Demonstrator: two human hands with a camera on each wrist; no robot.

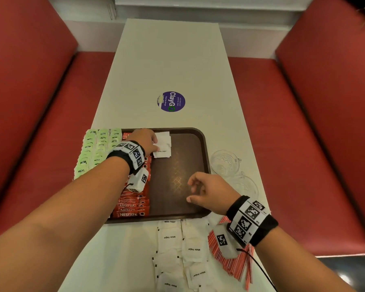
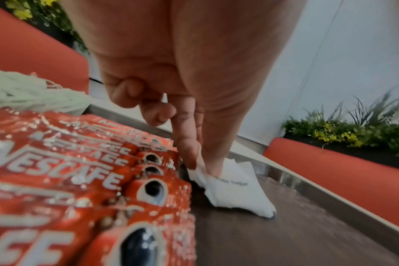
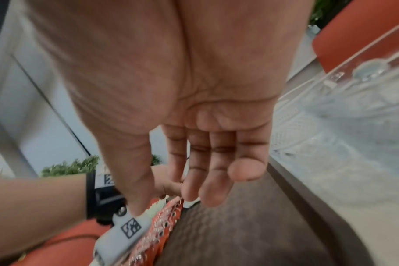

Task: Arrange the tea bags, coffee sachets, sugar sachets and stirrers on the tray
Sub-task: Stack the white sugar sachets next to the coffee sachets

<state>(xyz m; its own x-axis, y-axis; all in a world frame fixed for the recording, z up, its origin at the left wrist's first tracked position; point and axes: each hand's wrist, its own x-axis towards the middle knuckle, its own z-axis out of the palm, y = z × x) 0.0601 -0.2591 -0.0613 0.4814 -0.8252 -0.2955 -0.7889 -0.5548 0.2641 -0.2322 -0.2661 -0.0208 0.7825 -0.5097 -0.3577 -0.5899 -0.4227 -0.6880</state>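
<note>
A brown tray (image 1: 204, 144) lies on the white table. Green tea bags (image 1: 93, 150) fill its left side in rows, with a column of red coffee sachets (image 1: 133, 207) beside them. A few white sugar sachets (image 1: 163, 144) lie at the tray's far end. My left hand (image 1: 155, 144) reaches there; in the left wrist view its thumb and index finger (image 2: 189, 154) pinch the edge of a sugar sachet (image 2: 235, 189) next to the coffee sachets (image 2: 68, 171). My right hand (image 1: 190, 190) hovers over the tray's bare middle, fingers relaxed and empty (image 3: 171, 205).
Several loose sugar sachets (image 1: 181, 249) lie on the table in front of the tray. Red-striped stirrers (image 1: 232, 262) lie under my right wrist. Two glass cups (image 1: 224, 163) stand right of the tray. A purple sticker (image 1: 171, 101) marks the table; red benches flank it.
</note>
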